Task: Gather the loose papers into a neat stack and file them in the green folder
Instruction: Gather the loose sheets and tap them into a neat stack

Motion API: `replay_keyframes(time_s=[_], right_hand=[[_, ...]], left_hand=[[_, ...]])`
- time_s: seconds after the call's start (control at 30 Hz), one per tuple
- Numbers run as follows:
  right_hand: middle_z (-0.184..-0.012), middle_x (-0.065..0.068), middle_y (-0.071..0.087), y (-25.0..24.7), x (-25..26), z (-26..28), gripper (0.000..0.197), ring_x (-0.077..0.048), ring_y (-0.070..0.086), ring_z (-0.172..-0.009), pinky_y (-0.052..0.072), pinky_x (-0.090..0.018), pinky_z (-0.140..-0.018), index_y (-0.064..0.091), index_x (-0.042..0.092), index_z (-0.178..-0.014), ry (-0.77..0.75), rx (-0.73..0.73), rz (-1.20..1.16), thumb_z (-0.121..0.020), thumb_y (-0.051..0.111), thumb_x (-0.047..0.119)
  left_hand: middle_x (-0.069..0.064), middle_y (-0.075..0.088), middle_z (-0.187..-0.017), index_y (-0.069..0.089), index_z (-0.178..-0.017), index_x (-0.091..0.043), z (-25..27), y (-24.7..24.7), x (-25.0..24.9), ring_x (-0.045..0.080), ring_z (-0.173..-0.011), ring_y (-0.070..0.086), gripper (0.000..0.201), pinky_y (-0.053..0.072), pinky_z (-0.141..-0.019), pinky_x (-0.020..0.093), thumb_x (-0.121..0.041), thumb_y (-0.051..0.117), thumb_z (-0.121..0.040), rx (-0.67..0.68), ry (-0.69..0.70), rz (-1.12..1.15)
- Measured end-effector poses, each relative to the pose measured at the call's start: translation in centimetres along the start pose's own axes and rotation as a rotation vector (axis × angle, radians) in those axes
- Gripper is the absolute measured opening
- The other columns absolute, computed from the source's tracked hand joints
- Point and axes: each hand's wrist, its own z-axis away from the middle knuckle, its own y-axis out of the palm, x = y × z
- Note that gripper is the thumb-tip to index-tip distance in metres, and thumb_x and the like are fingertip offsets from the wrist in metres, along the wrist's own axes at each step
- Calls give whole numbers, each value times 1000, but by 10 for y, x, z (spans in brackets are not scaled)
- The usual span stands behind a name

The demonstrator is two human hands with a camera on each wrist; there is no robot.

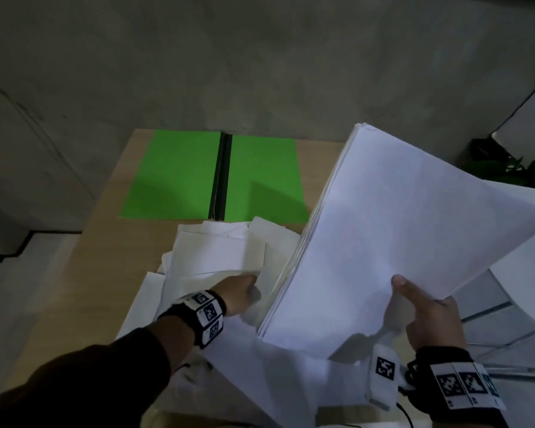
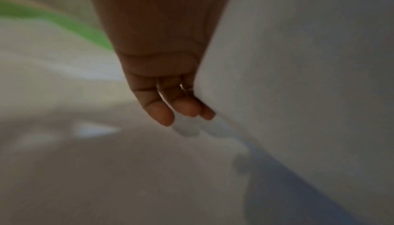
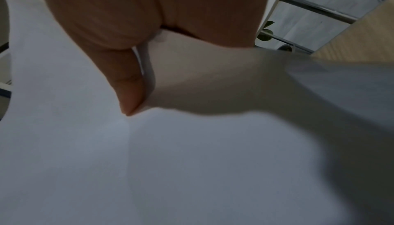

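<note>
The green folder [image 1: 173,177] lies open and flat at the back of the wooden table [image 1: 105,251], a black spine down its middle; a blurred strip of the folder [image 2: 81,26] shows in the left wrist view. Loose white papers [image 1: 217,251] are spread in front of it. My left hand [image 1: 244,288] reaches onto them, its fingers [image 2: 162,112] straight just over a sheet [image 2: 106,169]; its thumb is hidden. My right hand [image 1: 426,316] grips a thick stack of white sheets [image 1: 399,217] at its near edge, tilted up over the table's right side, thumb [image 3: 130,90] on top of the stack [image 3: 192,161].
More white sheets [image 1: 260,375] lie on the table near me, under both wrists. To the right stand a metal frame [image 1: 491,310], a white curved surface [image 1: 531,273] and a green plant [image 1: 507,171]. Grey concrete floor [image 1: 198,72] lies beyond the table.
</note>
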Motion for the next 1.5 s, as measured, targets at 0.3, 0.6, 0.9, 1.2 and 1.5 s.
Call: replay_keyframes(time_s=[0.3,0.6,0.9,1.2,1.5], right_hand=[[-103,-7,62,-2,-5,1,30,-9,57,-78,45,-5,-55,61,2,-110,-93,-60,-24,-81,66,2],[-87,-2,65,-2,-11,11,19,-19,60,-81,44,-28,-70,64,16,-84,-45,-77,-54,-81,64,-3],[-87,-3,66,-9,-21,11,13,-24,61,-82,45,-27,-69,65,13,-86,10,-105,12,-78,70,4],[-92,-16,58,-1,-28,10,26,-30,54,-84,43,-39,-80,53,7,-94,134,-160,203,-79,72,15],[-73,-17,63,36,-14,-1,15,-21,56,-60,47,-26,-52,59,0,-85,91,-70,263,-81,69,12]], left_hand=[[9,32,-143,24,-141,-20,-14,16,27,33,-127,33,92,29,-104,44,-50,66,-65,-247,-5,-640],[6,56,-129,43,-131,-16,-25,-8,22,27,-116,56,76,48,-93,38,-47,74,-69,-61,-228,-443],[4,62,-125,55,-121,-20,19,-51,47,21,-112,58,39,42,-101,37,-16,64,-83,-20,-45,176],[10,71,-81,69,-76,-12,89,-113,79,30,-89,66,10,49,-87,50,-22,73,-76,-642,-49,676],[-10,76,-78,69,-87,-11,140,-106,68,11,-76,69,11,54,-76,21,-4,62,-83,-753,133,810]])
